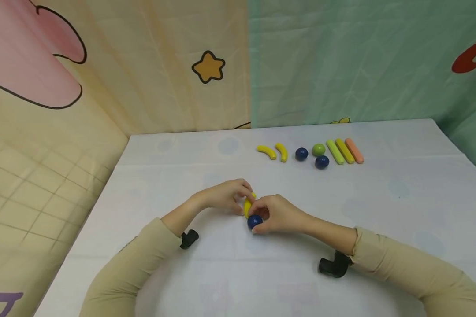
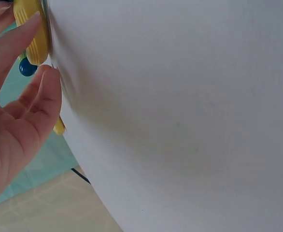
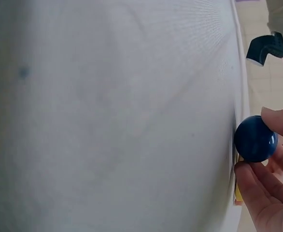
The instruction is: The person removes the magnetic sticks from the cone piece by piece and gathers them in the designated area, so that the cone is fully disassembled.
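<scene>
Near the middle of the white table, my left hand [image 1: 228, 197] has its thumb and fingers at a small yellow toy banana [image 1: 247, 208]. The left wrist view shows the thumb against the ridged side of the banana [image 2: 34, 36] and the fingertips close to its end. My right hand [image 1: 279, 214] pinches a dark blue ball [image 1: 254, 221] between thumb and fingers, right at the banana's near end. In the right wrist view the blue ball [image 3: 255, 138] partly covers a yellow piece behind it.
At the back lie two toy bananas [image 1: 266, 152], two dark blue balls [image 1: 301, 153], a green ball [image 1: 318, 149], and a light green stick [image 1: 335, 152], a yellow stick [image 1: 344, 151] and an orange stick [image 1: 355, 150]. Black wrist devices [image 1: 335, 265] hang under both forearms. Patterned curtains [image 1: 162, 66] border the table [image 1: 182, 163].
</scene>
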`<action>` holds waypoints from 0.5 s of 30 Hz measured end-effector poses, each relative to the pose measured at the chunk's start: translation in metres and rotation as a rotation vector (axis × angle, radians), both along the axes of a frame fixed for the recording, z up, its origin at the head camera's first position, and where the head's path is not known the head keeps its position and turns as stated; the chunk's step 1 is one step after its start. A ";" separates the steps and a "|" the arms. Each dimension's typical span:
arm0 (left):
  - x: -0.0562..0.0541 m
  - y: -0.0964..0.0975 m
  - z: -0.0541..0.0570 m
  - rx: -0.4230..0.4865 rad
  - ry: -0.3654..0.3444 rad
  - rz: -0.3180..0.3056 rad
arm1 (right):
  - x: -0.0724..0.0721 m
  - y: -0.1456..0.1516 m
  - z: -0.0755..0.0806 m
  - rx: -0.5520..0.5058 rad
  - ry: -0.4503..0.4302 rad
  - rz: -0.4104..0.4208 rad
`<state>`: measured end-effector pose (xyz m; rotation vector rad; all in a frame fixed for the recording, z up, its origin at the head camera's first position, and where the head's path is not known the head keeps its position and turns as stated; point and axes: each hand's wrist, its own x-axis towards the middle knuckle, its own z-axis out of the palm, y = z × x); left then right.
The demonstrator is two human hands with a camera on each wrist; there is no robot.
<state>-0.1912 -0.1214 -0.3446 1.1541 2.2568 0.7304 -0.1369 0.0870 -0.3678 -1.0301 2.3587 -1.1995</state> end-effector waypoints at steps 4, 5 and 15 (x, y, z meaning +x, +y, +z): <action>0.001 0.000 -0.002 0.009 0.013 -0.005 | -0.001 0.005 0.000 -0.019 -0.062 0.008; 0.001 0.000 -0.003 0.011 0.016 -0.004 | -0.002 0.006 0.001 -0.023 -0.077 0.008; 0.003 -0.001 -0.004 0.034 0.074 -0.023 | -0.012 0.022 0.003 -0.071 -0.217 -0.003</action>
